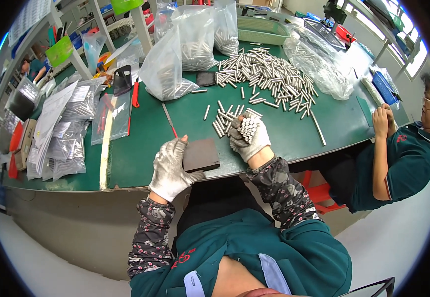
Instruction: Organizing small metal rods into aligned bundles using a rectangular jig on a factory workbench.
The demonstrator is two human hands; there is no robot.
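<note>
My left hand [170, 168], in a white knit glove, grips the left edge of a flat dark brown block [201, 154] lying at the near edge of the green table [140, 143]. My right hand [248, 139], also gloved, is closed around a bundle of short silver metal rods [247, 128], their round ends facing me. Several loose rods [224, 120] lie on the table just left of that hand. A large heap of the same rods [269, 76] spreads across the table farther back.
Clear plastic bags of rods [175, 64] stand behind the heap, and flat packed bags [69, 133] lie at left. A green basket [262, 29] sits at the back. A thin red-tipped tool [169, 119] lies near my left hand. Another person in a green shirt [403, 158] sits at right.
</note>
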